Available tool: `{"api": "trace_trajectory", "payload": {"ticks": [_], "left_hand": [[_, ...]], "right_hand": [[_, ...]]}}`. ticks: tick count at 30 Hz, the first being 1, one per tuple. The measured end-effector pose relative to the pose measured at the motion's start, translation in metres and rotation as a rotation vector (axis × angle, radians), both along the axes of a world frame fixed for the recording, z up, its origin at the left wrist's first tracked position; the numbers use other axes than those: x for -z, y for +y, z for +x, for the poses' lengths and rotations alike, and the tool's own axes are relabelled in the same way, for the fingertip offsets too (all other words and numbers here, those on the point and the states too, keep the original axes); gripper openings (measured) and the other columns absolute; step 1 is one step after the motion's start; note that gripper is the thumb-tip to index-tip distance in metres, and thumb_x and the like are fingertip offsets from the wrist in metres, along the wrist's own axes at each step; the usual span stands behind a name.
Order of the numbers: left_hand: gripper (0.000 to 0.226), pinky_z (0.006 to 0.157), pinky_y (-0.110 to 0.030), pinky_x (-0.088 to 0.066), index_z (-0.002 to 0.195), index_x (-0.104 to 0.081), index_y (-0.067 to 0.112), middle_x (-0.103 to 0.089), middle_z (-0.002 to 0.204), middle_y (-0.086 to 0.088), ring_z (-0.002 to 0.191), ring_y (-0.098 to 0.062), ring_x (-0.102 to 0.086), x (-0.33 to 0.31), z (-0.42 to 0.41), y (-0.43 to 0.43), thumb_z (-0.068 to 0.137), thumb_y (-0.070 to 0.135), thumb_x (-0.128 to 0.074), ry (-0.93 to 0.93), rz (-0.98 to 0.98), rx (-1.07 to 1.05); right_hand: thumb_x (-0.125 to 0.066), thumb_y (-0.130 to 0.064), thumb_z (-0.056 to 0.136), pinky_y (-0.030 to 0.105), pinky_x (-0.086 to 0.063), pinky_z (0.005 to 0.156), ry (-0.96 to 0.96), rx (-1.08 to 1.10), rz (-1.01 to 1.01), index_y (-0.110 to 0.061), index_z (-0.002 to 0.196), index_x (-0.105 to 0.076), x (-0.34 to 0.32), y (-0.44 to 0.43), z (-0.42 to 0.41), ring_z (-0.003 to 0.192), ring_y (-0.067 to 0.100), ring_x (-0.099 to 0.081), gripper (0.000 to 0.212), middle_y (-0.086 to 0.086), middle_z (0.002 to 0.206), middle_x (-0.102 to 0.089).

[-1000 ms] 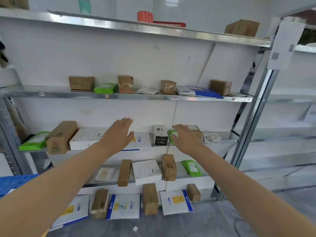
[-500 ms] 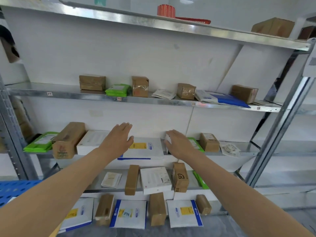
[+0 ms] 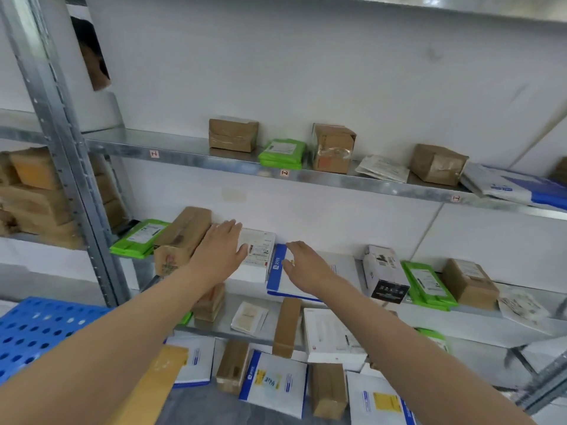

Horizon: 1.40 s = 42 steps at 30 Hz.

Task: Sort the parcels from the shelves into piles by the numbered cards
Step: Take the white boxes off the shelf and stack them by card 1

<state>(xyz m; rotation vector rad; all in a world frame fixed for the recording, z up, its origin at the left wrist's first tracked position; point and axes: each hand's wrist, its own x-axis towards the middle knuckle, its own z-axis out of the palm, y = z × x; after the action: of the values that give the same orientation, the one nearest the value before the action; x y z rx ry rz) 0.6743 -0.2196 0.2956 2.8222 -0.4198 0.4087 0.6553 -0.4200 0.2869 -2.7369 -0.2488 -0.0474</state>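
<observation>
Picking step: both hands flat and holding nothing, left hand (image 3: 219,256) over the white box (image 3: 259,251), right hand (image 3: 306,265) over the blue-edged mailer (image 3: 277,279) on the middle shelf (image 3: 521,314); contact is probably light. Next, close on one parcel.

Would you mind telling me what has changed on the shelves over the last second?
The right hand moved left, from the green parcel past the black-and-white box to the blue-edged mailer. The left hand shifted left over the white box. Both remain open, holding nothing; everything else stayed put.
</observation>
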Motion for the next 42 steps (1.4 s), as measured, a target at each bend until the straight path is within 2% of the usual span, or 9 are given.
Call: {"api": "trace_trajectory", "payload": {"ticks": [10, 13, 19, 24, 32, 35, 37, 39, 42], "left_hand": [[0.053, 0.112, -0.034, -0.025, 0.145, -0.034, 0.006, -0.035, 0.151, -0.010, 0.139, -0.025, -0.031, 0.036, 0.063, 0.030, 0.099, 0.030, -0.043, 0.078, 0.010, -0.069], [0.050, 0.109, -0.032, -0.028, 0.142, -0.036, 0.005, -0.036, 0.148, -0.009, 0.136, -0.024, -0.032, 0.045, 0.089, 0.031, 0.099, 0.029, -0.043, 0.127, 0.025, -0.089], [0.055, 0.113, -0.028, -0.021, 0.149, -0.023, 0.011, -0.025, 0.155, -0.002, 0.142, -0.018, -0.023, 0.067, 0.141, 0.031, 0.101, 0.033, -0.036, 0.194, 0.098, -0.127], [0.051, 0.113, -0.030, -0.021, 0.146, -0.028, 0.009, -0.030, 0.152, -0.005, 0.139, -0.020, -0.029, 0.079, 0.188, 0.032, 0.100, 0.031, -0.036, 0.196, 0.169, -0.126], [0.041, 0.103, -0.033, -0.034, 0.131, -0.041, 0.009, -0.046, 0.130, -0.004, 0.125, -0.022, -0.043, 0.126, 0.248, 0.030, 0.097, 0.032, -0.038, 0.321, 0.160, -0.203], [0.039, 0.100, -0.032, -0.035, 0.129, -0.041, 0.009, -0.046, 0.128, -0.005, 0.120, -0.022, -0.046, 0.139, 0.264, 0.027, 0.099, 0.032, -0.037, 0.370, 0.193, -0.239], [0.044, 0.099, -0.032, -0.037, 0.133, -0.037, 0.006, -0.045, 0.132, -0.007, 0.121, -0.022, -0.046, 0.151, 0.275, 0.029, 0.099, 0.033, -0.037, 0.412, 0.193, -0.293], [0.055, 0.098, -0.034, -0.041, 0.139, -0.031, 0.003, -0.042, 0.137, -0.011, 0.122, -0.025, -0.045, 0.162, 0.285, 0.031, 0.099, 0.039, -0.039, 0.489, 0.177, -0.354], [0.066, 0.098, -0.035, -0.043, 0.142, -0.026, 0.002, -0.036, 0.141, -0.013, 0.127, -0.025, -0.040, 0.174, 0.296, 0.031, 0.097, 0.049, -0.040, 0.545, 0.164, -0.420]], "right_hand": [[-0.040, -0.024, 0.101, 0.028, -0.038, 0.095, 0.125, -0.018, 0.002, -0.009, 0.139, -0.039, 0.036, 0.014, 0.079, 0.124, 0.024, -0.045, 0.041, 0.010, 0.138, -0.045], [-0.041, -0.027, 0.099, 0.033, -0.043, 0.100, 0.145, -0.036, 0.024, -0.011, 0.139, -0.041, 0.046, 0.015, 0.111, 0.124, 0.023, -0.046, 0.043, 0.008, 0.139, -0.045], [-0.042, -0.031, 0.099, 0.039, -0.045, 0.099, 0.221, -0.038, 0.046, -0.008, 0.132, -0.044, 0.061, 0.017, 0.189, 0.117, 0.024, -0.048, 0.040, 0.010, 0.130, -0.046], [-0.040, -0.031, 0.101, 0.033, -0.040, 0.099, 0.296, -0.023, 0.080, -0.001, 0.142, -0.032, 0.074, 0.022, 0.242, 0.125, 0.027, -0.046, 0.051, 0.013, 0.143, -0.036], [-0.046, -0.026, 0.099, 0.036, -0.040, 0.101, 0.429, 0.084, 0.190, -0.002, 0.140, -0.032, 0.137, 0.026, 0.283, 0.127, 0.032, -0.042, 0.050, 0.017, 0.142, -0.035], [-0.049, -0.029, 0.098, 0.035, -0.048, 0.091, 0.512, 0.161, 0.283, -0.004, 0.144, -0.025, 0.160, 0.027, 0.295, 0.120, 0.030, -0.050, 0.058, 0.018, 0.145, -0.034], [-0.049, -0.028, 0.098, 0.027, -0.053, 0.071, 0.565, 0.183, 0.355, -0.009, 0.149, -0.013, 0.172, 0.027, 0.305, 0.103, 0.021, -0.055, 0.065, 0.016, 0.148, -0.027], [-0.053, -0.023, 0.097, 0.019, -0.049, 0.053, 0.560, 0.212, 0.442, -0.015, 0.151, -0.004, 0.181, 0.025, 0.312, 0.080, 0.010, -0.053, 0.074, 0.016, 0.148, -0.025], [-0.058, -0.022, 0.093, 0.017, -0.047, 0.050, 0.484, 0.259, 0.539, -0.019, 0.151, -0.007, 0.194, 0.022, 0.317, 0.084, 0.009, -0.054, 0.078, 0.009, 0.142, -0.035]]}}
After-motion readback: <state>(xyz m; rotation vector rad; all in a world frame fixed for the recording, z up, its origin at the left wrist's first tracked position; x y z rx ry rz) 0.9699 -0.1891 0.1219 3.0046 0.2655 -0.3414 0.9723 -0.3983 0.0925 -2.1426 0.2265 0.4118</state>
